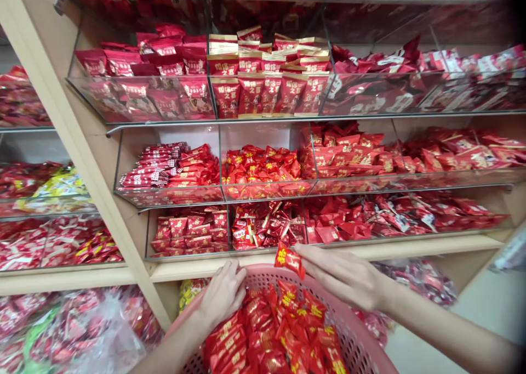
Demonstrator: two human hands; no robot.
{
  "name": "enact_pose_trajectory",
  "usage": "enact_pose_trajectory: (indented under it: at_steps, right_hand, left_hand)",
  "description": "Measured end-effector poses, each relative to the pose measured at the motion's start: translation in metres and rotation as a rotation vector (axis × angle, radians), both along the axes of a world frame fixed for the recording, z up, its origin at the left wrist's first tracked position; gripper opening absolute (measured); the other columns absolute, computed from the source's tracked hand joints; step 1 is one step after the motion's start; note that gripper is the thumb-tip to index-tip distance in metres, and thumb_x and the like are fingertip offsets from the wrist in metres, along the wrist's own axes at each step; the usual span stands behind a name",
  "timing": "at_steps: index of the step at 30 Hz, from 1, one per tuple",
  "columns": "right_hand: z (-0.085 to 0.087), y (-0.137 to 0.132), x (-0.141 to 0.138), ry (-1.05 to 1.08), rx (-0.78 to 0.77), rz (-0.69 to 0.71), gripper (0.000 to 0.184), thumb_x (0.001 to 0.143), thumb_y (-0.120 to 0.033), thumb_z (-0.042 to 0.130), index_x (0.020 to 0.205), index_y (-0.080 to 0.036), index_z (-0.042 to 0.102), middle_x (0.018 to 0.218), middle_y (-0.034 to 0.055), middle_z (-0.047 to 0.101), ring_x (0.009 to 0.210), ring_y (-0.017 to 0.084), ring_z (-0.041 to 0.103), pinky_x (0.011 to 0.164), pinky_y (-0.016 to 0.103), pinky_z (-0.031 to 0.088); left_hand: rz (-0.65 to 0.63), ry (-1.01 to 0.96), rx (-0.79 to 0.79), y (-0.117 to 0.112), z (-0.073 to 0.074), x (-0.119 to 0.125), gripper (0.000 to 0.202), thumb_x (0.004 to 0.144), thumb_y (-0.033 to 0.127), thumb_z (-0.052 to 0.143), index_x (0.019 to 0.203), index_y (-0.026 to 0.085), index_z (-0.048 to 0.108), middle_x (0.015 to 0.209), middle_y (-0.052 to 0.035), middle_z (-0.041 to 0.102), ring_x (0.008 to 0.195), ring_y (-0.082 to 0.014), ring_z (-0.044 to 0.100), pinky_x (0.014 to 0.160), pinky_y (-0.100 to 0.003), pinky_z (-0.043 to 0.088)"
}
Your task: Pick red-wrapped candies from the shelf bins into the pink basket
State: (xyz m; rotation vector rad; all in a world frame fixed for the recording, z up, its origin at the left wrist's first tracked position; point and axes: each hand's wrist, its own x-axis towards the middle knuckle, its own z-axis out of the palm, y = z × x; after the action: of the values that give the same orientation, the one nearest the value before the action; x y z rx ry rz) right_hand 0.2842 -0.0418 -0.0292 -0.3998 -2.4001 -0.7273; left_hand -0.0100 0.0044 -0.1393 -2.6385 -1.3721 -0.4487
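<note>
A pink plastic basket (361, 344) full of red candy packets sits low in front of me. My left hand (224, 293) grips its far rim, fingers curled over the edge. Just above the basket's far rim my right hand (343, 275) pinches one red candy packet (290, 260), in front of the lowest clear bin. That bin (267, 226) holds similar small red packets.
Three tiers of clear acrylic bins (263, 168) filled with red wrapped sweets run across a cream wooden shelf unit (86, 154). More bins with red and yellow packets (53, 193) stand at the left. Bagged stock (82, 330) lies below the shelf.
</note>
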Motion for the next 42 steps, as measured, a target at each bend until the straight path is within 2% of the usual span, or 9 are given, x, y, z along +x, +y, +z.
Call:
enact_pose_trajectory:
  at_steps: [4, 8, 11, 15, 21, 27, 32, 42]
  right_hand:
    - [-0.019, -0.015, 0.001, -0.064, -0.043, -0.039, 0.031, 0.090, -0.011, 0.033, 0.105, -0.013, 0.060, 0.120, 0.0134, 0.059, 0.115, 0.019, 0.052, 0.091, 0.031, 0.050]
    - [-0.041, -0.029, -0.004, -0.219, -0.197, -0.112, 0.030, 0.092, -0.010, 0.028, 0.093, -0.013, 0.058, 0.109, 0.0128, 0.064, 0.091, 0.016, 0.063, 0.070, 0.027, 0.055]
    - [-0.055, -0.040, -0.011, -0.346, -0.338, -0.122, 0.026, 0.093, -0.013, 0.030, 0.084, -0.016, 0.055, 0.095, 0.0089, 0.063, 0.073, 0.013, 0.061, 0.057, 0.024, 0.050]
    - [-0.064, -0.049, -0.020, -0.434, -0.404, -0.101, 0.019, 0.093, -0.018, 0.035, 0.084, -0.018, 0.052, 0.084, 0.0014, 0.058, 0.061, 0.010, 0.054, 0.048, 0.026, 0.040]
    - [-0.070, -0.051, -0.026, -0.457, -0.393, -0.054, 0.019, 0.093, -0.020, 0.038, 0.080, -0.018, 0.052, 0.079, -0.0004, 0.054, 0.063, 0.012, 0.051, 0.050, 0.028, 0.038]
    - [-0.065, -0.054, -0.008, -0.445, -0.410, -0.106, 0.023, 0.091, -0.018, 0.040, 0.072, -0.018, 0.052, 0.075, 0.0004, 0.052, 0.063, 0.012, 0.050, 0.054, 0.030, 0.039]
    - [-0.060, -0.056, 0.001, -0.515, -0.382, -0.087, 0.021, 0.089, -0.015, 0.044, 0.070, -0.017, 0.053, 0.077, 0.0016, 0.053, 0.064, 0.013, 0.049, 0.055, 0.030, 0.039]
    - [-0.067, -0.055, -0.002, -0.604, -0.357, -0.017, 0.021, 0.085, -0.012, 0.050, 0.066, -0.017, 0.057, 0.076, 0.0009, 0.054, 0.063, 0.011, 0.050, 0.040, 0.028, 0.032]
  left_hand:
    - [-0.011, 0.018, 0.004, -0.001, 0.004, 0.001, 0.016, 0.079, 0.015, 0.042, 0.091, 0.022, 0.049, 0.095, -0.0055, 0.050, 0.090, -0.0213, 0.048, 0.081, -0.036, 0.041]
    - [-0.019, 0.065, 0.008, -0.002, 0.008, 0.002, 0.014, 0.080, 0.016, 0.040, 0.090, 0.021, 0.049, 0.093, -0.0056, 0.049, 0.089, -0.0213, 0.047, 0.079, -0.036, 0.040]
    - [-0.014, 0.092, 0.002, -0.002, 0.009, 0.002, 0.014, 0.080, 0.016, 0.041, 0.090, 0.021, 0.050, 0.093, -0.0052, 0.048, 0.088, -0.0209, 0.047, 0.079, -0.035, 0.040]
    - [-0.030, 0.094, -0.006, -0.002, 0.009, 0.003, 0.015, 0.080, 0.016, 0.041, 0.091, 0.021, 0.050, 0.093, -0.0056, 0.049, 0.087, -0.0209, 0.047, 0.080, -0.036, 0.040]
    - [-0.024, 0.100, 0.001, -0.003, 0.010, 0.004, 0.014, 0.081, 0.017, 0.039, 0.090, 0.020, 0.050, 0.093, -0.0059, 0.049, 0.087, -0.0213, 0.047, 0.079, -0.036, 0.040]
    - [-0.020, 0.091, -0.006, -0.002, 0.009, 0.004, 0.015, 0.080, 0.016, 0.041, 0.090, 0.021, 0.051, 0.092, -0.0055, 0.049, 0.087, -0.0211, 0.047, 0.079, -0.036, 0.040]
    - [-0.036, 0.098, 0.016, -0.002, 0.008, 0.003, 0.015, 0.081, 0.016, 0.040, 0.091, 0.020, 0.050, 0.093, -0.0063, 0.049, 0.087, -0.0213, 0.046, 0.079, -0.036, 0.040]
    - [-0.022, 0.107, 0.014, -0.003, 0.009, 0.003, 0.014, 0.081, 0.017, 0.039, 0.091, 0.020, 0.049, 0.093, -0.0064, 0.049, 0.087, -0.0217, 0.047, 0.078, -0.036, 0.040]
